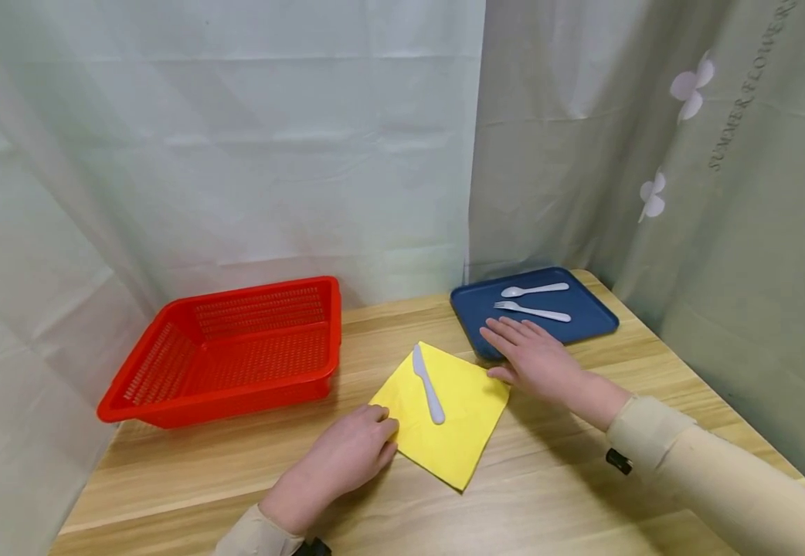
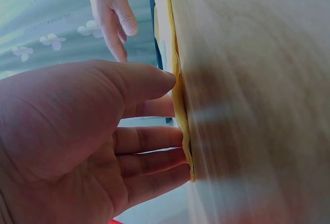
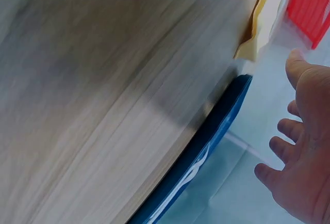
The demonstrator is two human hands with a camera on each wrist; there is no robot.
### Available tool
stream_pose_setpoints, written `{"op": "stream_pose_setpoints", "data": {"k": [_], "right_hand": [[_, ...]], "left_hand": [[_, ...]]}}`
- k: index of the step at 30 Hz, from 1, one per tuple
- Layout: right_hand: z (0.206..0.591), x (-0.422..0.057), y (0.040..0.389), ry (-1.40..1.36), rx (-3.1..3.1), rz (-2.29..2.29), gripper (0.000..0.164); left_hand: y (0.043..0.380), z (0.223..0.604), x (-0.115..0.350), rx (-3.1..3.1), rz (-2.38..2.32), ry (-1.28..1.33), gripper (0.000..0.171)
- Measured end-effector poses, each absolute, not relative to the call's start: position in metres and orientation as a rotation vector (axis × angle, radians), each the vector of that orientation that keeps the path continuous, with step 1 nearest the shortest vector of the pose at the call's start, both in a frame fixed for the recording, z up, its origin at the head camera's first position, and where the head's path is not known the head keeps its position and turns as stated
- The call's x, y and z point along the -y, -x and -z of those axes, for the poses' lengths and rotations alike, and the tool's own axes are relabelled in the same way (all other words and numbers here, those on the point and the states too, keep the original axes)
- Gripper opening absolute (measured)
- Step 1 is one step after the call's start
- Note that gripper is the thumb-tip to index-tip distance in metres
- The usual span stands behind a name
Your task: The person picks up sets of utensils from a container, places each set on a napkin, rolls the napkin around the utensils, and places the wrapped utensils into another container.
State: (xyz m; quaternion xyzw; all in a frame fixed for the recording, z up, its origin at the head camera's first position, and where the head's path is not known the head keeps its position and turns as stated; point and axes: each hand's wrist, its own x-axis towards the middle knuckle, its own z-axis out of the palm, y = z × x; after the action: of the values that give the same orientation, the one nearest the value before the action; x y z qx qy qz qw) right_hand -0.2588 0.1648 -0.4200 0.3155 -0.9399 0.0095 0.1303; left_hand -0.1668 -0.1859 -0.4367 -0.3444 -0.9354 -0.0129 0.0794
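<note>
A yellow napkin (image 1: 461, 401) lies spread on the table, turned cornerwise, and a white plastic knife (image 1: 430, 390) rests on it. My left hand (image 1: 350, 455) is at the napkin's left corner. In the left wrist view the fingers of that left hand (image 2: 98, 136) are fairly straight, their tips and the thumb touching the napkin's edge (image 2: 178, 95). Over the right corner of the napkin, beside the blue tray, hovers my right hand (image 1: 531, 359) with fingers extended. The right wrist view shows this right hand (image 3: 309, 141) holding nothing, raised off the table.
A blue tray (image 1: 593, 320) at the back right bears a white spoon (image 1: 541, 289) and a white fork (image 1: 541, 313). On the left stands a red plastic basket (image 1: 335, 332). Curtains (image 1: 270, 154) hang behind and beside the wooden table (image 1: 187, 479).
</note>
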Motion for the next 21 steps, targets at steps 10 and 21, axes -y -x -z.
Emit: {"op": "stream_pose_setpoints", "data": {"k": [10,21], "right_hand": [[0.422,-0.182,0.271,-0.853,2.752,-0.01,0.075],[0.424,-0.197,0.283,-0.793,2.76,-0.002,0.073]], "left_hand": [[0.167,0.438,0.187,2.79,0.051,1.044,0.017],[0.167,0.439,0.189,2.768,0.054,1.056,0.015]]}}
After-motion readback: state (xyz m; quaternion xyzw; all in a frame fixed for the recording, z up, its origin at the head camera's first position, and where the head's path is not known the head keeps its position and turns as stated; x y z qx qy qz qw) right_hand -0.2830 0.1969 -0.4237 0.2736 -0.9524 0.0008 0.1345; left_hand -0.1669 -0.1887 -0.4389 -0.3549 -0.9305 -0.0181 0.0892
